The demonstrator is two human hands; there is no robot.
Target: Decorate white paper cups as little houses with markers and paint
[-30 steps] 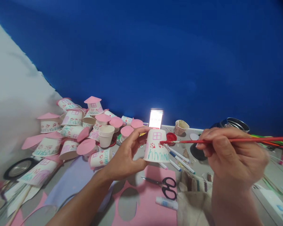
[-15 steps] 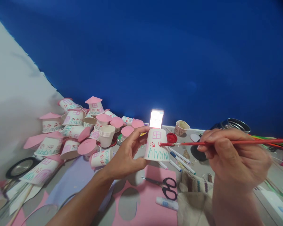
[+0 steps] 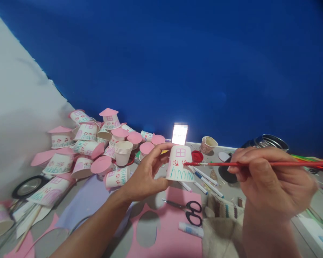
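My left hand (image 3: pixel 150 172) grips an upside-down white paper cup (image 3: pixel 181 168) by its side, fingers behind and thumb near the rim. A pink window, red dots and green zigzag grass are drawn on the cup. Pinched in my right hand (image 3: pixel 271 179) is a thin red paintbrush (image 3: pixel 231 163), held level. Its red tip touches the cup's side by the red dots. Just behind the cup sits a small red paint lid (image 3: pixel 197 156). Several markers (image 3: pixel 208 182) lie beside and below the cup.
Decorated cups with pink roofs (image 3: pixel 109 118) pile up at left, around stacked plain cups (image 3: pixel 123 152). Black scissors (image 3: pixel 192 211) and a glue stick (image 3: pixel 190 229) lie on cut pink paper (image 3: pixel 174 243). A lit phone (image 3: pixel 180 134) stands near the blue wall (image 3: pixel 161 64).
The view has shifted slightly. The brush tip stays at the right side of the red dots, and both hands keep their grips.
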